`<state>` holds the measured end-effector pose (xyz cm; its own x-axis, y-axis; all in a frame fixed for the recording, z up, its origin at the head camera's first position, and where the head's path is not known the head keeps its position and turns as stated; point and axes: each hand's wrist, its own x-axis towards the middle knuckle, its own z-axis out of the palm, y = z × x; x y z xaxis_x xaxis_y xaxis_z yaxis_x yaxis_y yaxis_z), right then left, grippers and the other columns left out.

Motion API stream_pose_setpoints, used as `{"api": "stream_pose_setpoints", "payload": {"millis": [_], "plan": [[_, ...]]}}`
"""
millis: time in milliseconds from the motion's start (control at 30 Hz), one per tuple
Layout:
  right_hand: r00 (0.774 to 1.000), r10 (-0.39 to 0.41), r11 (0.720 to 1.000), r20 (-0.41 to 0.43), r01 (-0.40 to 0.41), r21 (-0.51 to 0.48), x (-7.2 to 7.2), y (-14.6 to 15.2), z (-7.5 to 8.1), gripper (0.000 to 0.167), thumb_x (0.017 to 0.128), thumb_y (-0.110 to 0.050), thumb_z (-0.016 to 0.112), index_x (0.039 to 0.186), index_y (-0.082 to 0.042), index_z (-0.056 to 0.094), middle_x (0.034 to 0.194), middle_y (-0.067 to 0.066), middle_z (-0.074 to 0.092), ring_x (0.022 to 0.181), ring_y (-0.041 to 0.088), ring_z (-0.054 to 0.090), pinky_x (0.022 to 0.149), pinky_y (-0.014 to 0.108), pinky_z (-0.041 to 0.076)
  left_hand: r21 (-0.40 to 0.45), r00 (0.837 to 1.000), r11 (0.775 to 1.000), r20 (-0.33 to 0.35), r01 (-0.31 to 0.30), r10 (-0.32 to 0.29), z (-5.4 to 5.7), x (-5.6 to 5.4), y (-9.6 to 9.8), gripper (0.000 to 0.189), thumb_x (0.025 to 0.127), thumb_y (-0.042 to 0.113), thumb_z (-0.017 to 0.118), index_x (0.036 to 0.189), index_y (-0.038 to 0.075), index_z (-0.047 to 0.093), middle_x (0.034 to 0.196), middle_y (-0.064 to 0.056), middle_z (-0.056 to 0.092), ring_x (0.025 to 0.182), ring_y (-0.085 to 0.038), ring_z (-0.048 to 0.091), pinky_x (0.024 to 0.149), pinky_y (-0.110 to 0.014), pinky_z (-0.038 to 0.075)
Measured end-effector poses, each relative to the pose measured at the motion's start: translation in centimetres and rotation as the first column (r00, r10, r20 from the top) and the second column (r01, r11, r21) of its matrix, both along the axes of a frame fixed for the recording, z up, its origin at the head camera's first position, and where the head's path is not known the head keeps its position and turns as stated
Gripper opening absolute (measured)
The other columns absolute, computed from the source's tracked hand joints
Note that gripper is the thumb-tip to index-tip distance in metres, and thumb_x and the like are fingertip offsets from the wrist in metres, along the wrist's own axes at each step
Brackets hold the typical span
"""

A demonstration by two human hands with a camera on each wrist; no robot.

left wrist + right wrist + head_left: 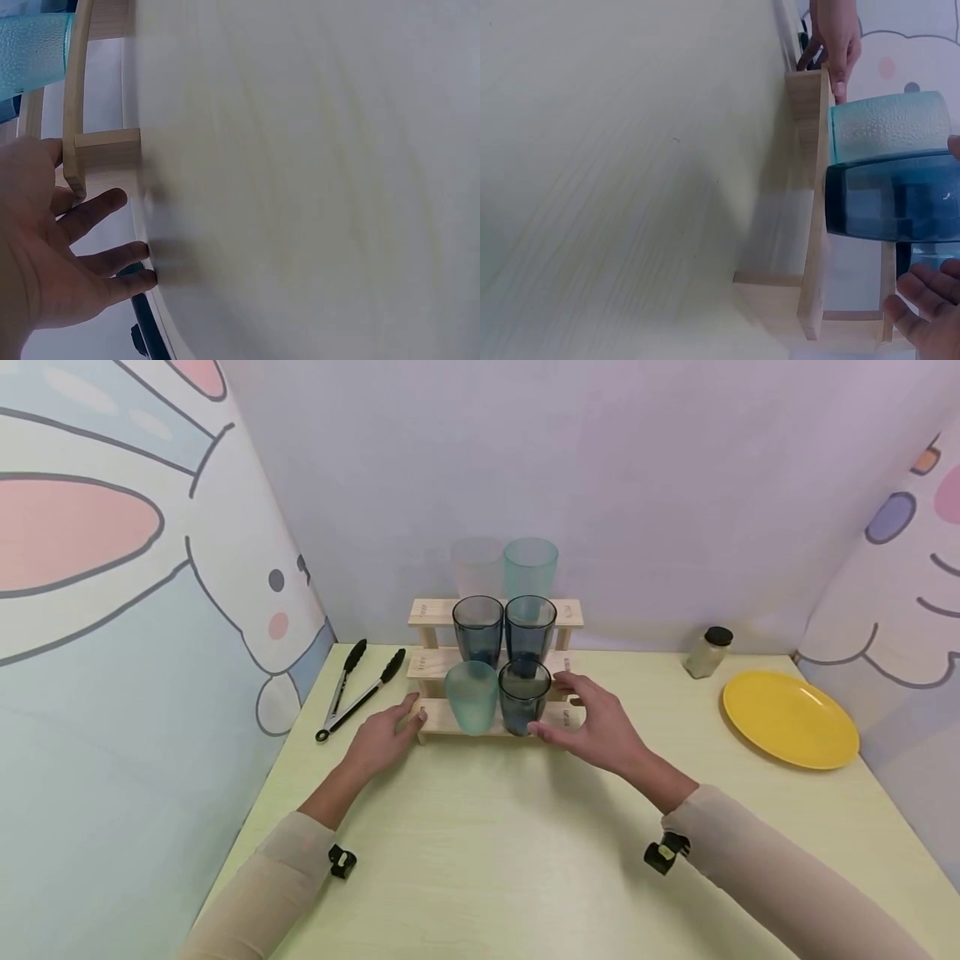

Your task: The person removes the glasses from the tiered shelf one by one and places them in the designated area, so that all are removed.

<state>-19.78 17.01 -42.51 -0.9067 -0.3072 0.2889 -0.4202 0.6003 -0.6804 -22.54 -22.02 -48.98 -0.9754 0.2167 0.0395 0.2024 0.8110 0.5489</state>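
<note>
"Wooden rack, three tiers high, standing on the tabletop. How much is done, would you say?"

"Nearly everything, by my reckoning: every tier carries two upright vessels. What looks left is some settling at the bottom tier, where both hands are."

"Where's the dark front glass?"

"On the right of the bottom tier, just beside the frosted front cup. The right hand reaches round its right side with the grip apart; the right wrist view shows a gap between fingers and glass. Whether the thumb touches it, I can't tell."

"And the left hand?"

"Touching the left end of the bottom tier. Its grip is apart too, fingers spread rather than clamped."

"Count it all for me."

"Six vessels. Three are dark: the front one, the middle-left glass and the middle-right glass. Two are teal: the front one and the top-right cup. One is pale, the top-left cup. Then one rack, one pair of tongs to its left, and, off to the right, one black-capped jar near one yellow plate."
</note>
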Motion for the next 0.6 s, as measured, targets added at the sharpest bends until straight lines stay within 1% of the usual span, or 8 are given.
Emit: {"api": "stream_pose_setpoints", "payload": {"millis": [100, 200, 400, 500, 600], "plan": [[1.000, -0.004, 0.999, -0.003, 0.004, -0.034, -0.3, -0.5, 0.1, 0.080, 0.089, -0.041, 0.095, 0.152, -0.009, 0.060, 0.141, 0.011, 0.073, 0.132, 0.036, 0.070, 0.109, 0.057, 0.059, -0.002, 1.000, 1.000, 0.004, -0.007, 0.007, 0.0, 0.0, 0.1, 0.069, 0.118, 0.054, 0.046, 0.172, 0.012, 0.041, 0.158, -0.024, 0.062, 0.139, -0.049, 0.065, 0.108, -0.064, 0.055], [1.000, -0.016, 0.998, 0.025, 0.017, -0.061, -0.5, -0.9, 0.1, 0.081, 0.088, -0.042, 0.096, 0.152, -0.010, 0.059, 0.138, 0.010, 0.073, 0.129, 0.035, 0.072, 0.109, 0.057, 0.059, 0.000, 1.000, 1.000, 0.014, -0.014, 0.014, 0.1, 0.1, 0.1, 0.070, 0.118, 0.056, 0.045, 0.172, 0.013, 0.041, 0.157, -0.024, 0.062, 0.137, -0.049, 0.067, 0.105, -0.064, 0.056], [0.995, -0.037, 0.995, 0.091, 0.045, -0.092, -1.0, -2.1, 0.0, 0.084, 0.087, -0.046, 0.096, 0.153, -0.011, 0.059, 0.136, 0.010, 0.073, 0.125, 0.037, 0.075, 0.108, 0.059, 0.059, 0.009, 0.999, 1.000, 0.030, -0.016, 0.016, 0.1, 0.3, 0.1, 0.071, 0.117, 0.057, 0.044, 0.173, 0.013, 0.039, 0.158, -0.024, 0.062, 0.139, -0.049, 0.065, 0.108, -0.065, 0.055], [0.995, -0.050, 0.994, 0.089, 0.059, -0.094, -1.2, -2.7, 0.1, 0.084, 0.085, -0.047, 0.097, 0.151, -0.010, 0.060, 0.134, 0.011, 0.074, 0.122, 0.037, 0.076, 0.107, 0.060, 0.060, 0.010, 0.999, 1.000, 0.035, -0.015, 0.015, 0.0, 0.4, 0.1, 0.072, 0.118, 0.057, 0.043, 0.174, 0.013, 0.038, 0.159, -0.024, 0.061, 0.139, -0.050, 0.065, 0.108, -0.065, 0.054], [0.996, -0.065, 0.993, 0.068, 0.071, -0.094, -1.4, -3.3, 0.1, 0.084, 0.083, -0.047, 0.098, 0.149, -0.009, 0.060, 0.131, 0.011, 0.075, 0.119, 0.035, 0.076, 0.105, 0.060, 0.061, 0.006, 0.999, 1.000, 0.031, -0.017, 0.017, -0.1, 0.3, 0.0, 0.071, 0.118, 0.057, 0.043, 0.174, 0.013, 0.038, 0.159, -0.025, 0.061, 0.139, -0.050, 0.065, 0.109, -0.066, 0.054]]}}
